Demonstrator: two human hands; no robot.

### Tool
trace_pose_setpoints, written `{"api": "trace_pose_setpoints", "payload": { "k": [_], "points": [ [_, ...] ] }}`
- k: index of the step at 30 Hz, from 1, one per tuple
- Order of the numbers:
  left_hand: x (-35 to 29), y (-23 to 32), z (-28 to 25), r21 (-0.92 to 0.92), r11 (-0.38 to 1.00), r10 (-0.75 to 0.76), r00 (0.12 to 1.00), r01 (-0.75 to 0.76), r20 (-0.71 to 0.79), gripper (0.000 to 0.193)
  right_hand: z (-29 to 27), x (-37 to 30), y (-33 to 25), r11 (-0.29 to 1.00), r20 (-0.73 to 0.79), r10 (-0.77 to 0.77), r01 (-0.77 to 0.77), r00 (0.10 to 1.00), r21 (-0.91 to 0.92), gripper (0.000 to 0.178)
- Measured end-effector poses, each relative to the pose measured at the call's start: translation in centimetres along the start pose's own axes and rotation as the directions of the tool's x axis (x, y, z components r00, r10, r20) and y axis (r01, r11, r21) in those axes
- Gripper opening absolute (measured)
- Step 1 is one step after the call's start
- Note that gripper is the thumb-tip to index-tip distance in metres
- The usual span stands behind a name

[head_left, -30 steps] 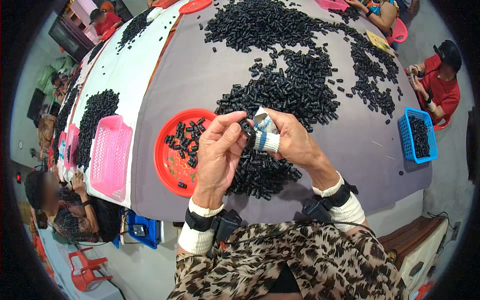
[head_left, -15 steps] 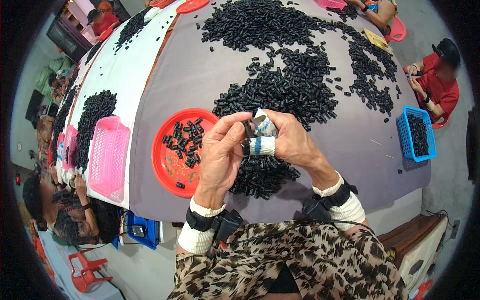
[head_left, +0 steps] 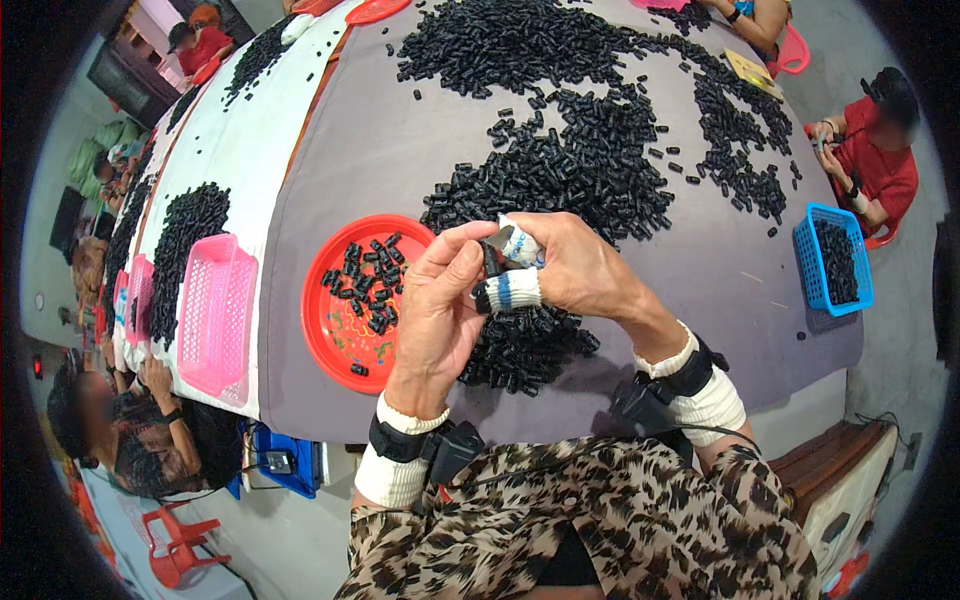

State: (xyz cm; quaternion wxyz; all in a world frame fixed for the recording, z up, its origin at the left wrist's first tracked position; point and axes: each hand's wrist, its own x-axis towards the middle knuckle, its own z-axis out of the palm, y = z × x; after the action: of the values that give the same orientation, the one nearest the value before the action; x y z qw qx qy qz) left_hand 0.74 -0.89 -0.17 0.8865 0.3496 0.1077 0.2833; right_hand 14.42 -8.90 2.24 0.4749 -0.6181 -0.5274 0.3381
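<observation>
Above the near end of a heap of small black cylindrical parts (head_left: 555, 180), my two hands meet. My left hand (head_left: 440, 310) is closed, pinching one small black part (head_left: 491, 262) between thumb and fingers. Closed too, my right hand (head_left: 580, 265) presses against that part from the other side. It grips a thin grey piece (head_left: 496, 238), blade-like in look, beside a white-and-blue wrapping (head_left: 520, 246). A white knitted band with a blue stripe (head_left: 512, 290) covers one right finger. Left of my hands lies a red round tray (head_left: 318, 335) with several black parts inside.
A pink basket (head_left: 215, 370) stands at left, a blue basket (head_left: 868, 300) holding black parts at right. More black parts (head_left: 740, 170) spread toward the far right. Co-workers sit around the table, one in red (head_left: 880, 170) at right. Thin sticks (head_left: 750, 276) lie right of my hands.
My right hand has shifted slightly left and up, closer to my left fingers. The grey piece now shows against the black part. My left hand has barely moved.
</observation>
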Motion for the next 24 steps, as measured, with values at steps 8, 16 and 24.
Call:
{"api": "trace_pose_setpoints", "payload": {
  "k": [8,16,24],
  "points": [
    [0.1,0.1,-0.1,0.033,0.999,0.006,1.0,-0.006,-0.019,0.021,0.0,0.4,0.6,0.997,0.047,-0.064,0.066,0.997,-0.034,0.04],
    [0.1,0.0,-0.5,0.021,1.0,-0.002,1.0,0.002,-0.019,0.021,0.2,0.3,0.4,0.999,0.061,-0.052,0.053,0.997,-0.009,0.039],
    [0.0,-0.1,-0.3,0.007,1.0,0.004,1.0,-0.004,-0.021,0.021,0.5,0.2,0.6,0.995,0.041,-0.084,0.086,0.996,-0.049,0.037]
  ]
}}
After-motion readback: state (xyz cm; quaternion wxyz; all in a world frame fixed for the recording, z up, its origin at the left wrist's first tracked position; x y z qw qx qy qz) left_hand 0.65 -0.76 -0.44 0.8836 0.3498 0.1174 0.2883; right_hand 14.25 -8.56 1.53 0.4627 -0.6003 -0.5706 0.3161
